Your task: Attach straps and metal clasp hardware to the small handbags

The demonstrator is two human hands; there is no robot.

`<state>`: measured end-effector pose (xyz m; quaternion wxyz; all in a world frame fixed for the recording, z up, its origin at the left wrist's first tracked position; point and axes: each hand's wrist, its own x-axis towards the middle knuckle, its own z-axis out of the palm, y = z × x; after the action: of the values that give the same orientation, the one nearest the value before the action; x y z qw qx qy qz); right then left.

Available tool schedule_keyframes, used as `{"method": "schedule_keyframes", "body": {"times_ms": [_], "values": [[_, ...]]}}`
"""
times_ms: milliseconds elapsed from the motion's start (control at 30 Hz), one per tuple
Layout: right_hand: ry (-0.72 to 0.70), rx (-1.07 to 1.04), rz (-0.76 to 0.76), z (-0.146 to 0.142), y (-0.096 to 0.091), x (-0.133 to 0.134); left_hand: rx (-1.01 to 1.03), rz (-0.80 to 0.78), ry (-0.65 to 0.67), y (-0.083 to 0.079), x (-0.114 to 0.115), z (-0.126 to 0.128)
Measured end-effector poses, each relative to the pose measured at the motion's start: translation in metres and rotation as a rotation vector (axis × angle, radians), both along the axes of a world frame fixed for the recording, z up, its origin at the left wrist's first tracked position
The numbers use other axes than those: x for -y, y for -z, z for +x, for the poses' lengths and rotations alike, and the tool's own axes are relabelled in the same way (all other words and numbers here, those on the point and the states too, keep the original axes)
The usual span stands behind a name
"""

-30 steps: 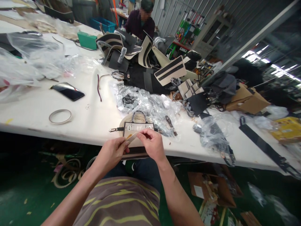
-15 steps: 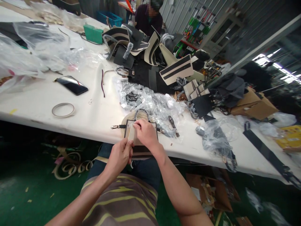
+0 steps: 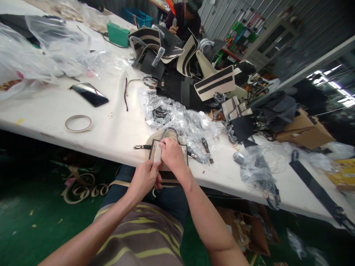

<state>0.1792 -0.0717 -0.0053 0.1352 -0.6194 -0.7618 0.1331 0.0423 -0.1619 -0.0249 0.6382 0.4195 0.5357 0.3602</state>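
A small beige handbag with black trim (image 3: 183, 153) lies at the near edge of the white table (image 3: 111, 129), its metal-tipped straps sticking out to both sides. A pale strip (image 3: 157, 155) stands upright against the bag's front. My left hand (image 3: 145, 177) pinches the strip's lower end. My right hand (image 3: 172, 155) presses its upper end onto the bag with closed fingers.
Crumpled clear plastic (image 3: 177, 118) lies just behind the bag. A phone (image 3: 89, 94) and a tape ring (image 3: 78, 123) sit to the left. Black and beige bag panels (image 3: 194, 74) pile up at the back, where another person sits (image 3: 185, 18). A black strap (image 3: 316, 188) lies right.
Both hands moved forward from in front of the table edge onto the bag. The strip, held flat between the hands a second ago, now stands pressed against the bag's front.
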Motion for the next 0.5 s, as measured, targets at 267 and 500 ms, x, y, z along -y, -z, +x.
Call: {"method": "schedule_keyframes", "body": {"times_ms": [267,500], "values": [[0.044,-0.127,0.081,0.001,0.004,0.001,0.049,-0.050,0.017,0.008,-0.005,-0.001],[-0.214,-0.353,0.180,0.023,0.016,0.014,0.117,-0.173,0.070,0.004,-0.007,-0.006]]}}
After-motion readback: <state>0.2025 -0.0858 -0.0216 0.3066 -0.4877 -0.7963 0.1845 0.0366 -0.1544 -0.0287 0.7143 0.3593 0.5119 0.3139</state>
